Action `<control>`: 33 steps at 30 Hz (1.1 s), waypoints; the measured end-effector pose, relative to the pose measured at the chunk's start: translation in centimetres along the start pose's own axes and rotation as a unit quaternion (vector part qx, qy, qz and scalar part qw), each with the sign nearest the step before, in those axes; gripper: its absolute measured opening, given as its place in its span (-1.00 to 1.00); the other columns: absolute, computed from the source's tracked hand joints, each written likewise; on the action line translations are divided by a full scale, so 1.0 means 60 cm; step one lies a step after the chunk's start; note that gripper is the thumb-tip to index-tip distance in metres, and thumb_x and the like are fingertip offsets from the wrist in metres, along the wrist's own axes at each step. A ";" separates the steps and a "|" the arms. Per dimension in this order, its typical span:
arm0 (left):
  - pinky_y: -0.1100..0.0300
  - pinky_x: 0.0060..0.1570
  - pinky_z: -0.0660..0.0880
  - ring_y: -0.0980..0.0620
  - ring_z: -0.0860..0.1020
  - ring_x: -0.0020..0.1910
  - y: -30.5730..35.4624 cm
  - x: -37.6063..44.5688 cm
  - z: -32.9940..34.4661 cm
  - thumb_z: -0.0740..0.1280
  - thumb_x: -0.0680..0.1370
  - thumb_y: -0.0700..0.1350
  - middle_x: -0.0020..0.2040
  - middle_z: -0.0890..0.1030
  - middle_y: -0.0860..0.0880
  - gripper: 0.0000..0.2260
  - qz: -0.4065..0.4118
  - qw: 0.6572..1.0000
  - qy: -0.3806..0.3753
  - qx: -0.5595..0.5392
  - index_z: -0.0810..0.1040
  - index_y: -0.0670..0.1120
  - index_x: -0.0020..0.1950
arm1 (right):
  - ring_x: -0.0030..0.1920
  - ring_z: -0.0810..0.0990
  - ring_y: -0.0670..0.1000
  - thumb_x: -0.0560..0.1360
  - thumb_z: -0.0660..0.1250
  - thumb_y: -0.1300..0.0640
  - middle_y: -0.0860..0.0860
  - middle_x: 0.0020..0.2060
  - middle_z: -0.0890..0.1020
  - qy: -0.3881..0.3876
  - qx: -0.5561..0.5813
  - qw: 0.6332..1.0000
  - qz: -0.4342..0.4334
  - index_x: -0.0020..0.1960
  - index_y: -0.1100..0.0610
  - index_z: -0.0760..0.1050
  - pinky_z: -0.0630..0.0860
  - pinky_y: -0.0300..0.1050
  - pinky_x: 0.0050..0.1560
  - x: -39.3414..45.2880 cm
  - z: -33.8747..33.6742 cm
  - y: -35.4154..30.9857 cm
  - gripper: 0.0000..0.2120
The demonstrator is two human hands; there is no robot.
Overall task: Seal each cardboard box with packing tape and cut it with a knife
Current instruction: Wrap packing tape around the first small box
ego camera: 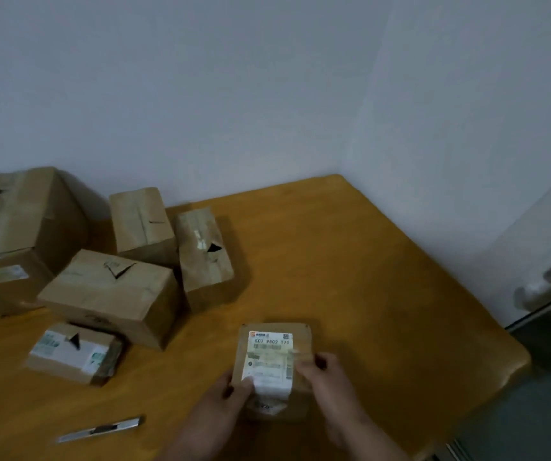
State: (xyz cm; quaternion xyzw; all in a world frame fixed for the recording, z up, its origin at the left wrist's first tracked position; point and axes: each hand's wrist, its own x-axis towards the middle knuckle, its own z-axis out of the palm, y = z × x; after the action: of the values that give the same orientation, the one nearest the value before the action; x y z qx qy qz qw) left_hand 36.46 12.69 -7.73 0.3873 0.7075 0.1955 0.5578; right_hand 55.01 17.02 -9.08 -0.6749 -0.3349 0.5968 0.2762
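A wooden table (350, 261) with a warm orange-brown top is pushed into the corner of the room. Five worn cardboard boxes sit clustered on its left side: a big box (18, 234) at the far left, three mid-sized boxes (114, 291) close together beside it, and a flat labelled box (74, 352) nearer the front. A small labelled box (275, 351) rests near the front edge. A metal knife (101, 429) lies flat at the front left
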 end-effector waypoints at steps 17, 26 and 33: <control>0.10 0.16 0.38 -0.01 0.45 0.27 0.357 0.348 0.125 0.22 0.62 0.14 0.35 0.48 0.00 -0.60 0.069 0.988 0.084 -0.110 0.38 0.09 0.45 | 0.26 0.49 0.07 0.56 0.31 -0.11 -0.01 0.31 0.45 -0.013 -0.010 0.996 -0.091 0.50 -0.10 0.11 0.49 0.15 0.26 0.393 -0.178 -0.279 -0.40; 0.25 -0.01 0.35 0.16 0.41 0.12 0.587 0.583 0.207 0.22 0.65 0.03 0.29 0.48 0.16 -0.59 0.139 0.975 0.109 -0.136 0.27 0.18 0.49 | 0.11 0.58 -0.01 0.60 0.27 -0.03 -0.05 0.11 0.57 0.047 0.007 0.980 -0.193 0.25 -0.10 0.33 0.56 0.09 0.18 0.658 -0.278 -0.447 -0.75; 0.53 -0.35 0.40 0.48 0.45 -0.16 0.634 0.705 0.206 0.28 0.59 -0.25 -0.05 0.43 0.43 -0.42 0.116 0.979 0.071 -0.149 0.22 0.22 0.48 | 0.29 0.47 0.15 0.62 0.18 -0.08 0.05 0.41 0.39 0.058 -0.076 0.987 -0.133 0.52 -0.20 0.16 0.48 0.14 0.26 0.777 -0.266 -0.505 -0.51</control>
State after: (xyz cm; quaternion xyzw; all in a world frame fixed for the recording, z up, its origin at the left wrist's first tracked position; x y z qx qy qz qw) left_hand 57.37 66.91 -11.47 0.3644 0.6585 0.3892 0.5311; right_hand 70.09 72.78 -12.45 -0.6769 -0.4495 0.4876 0.3194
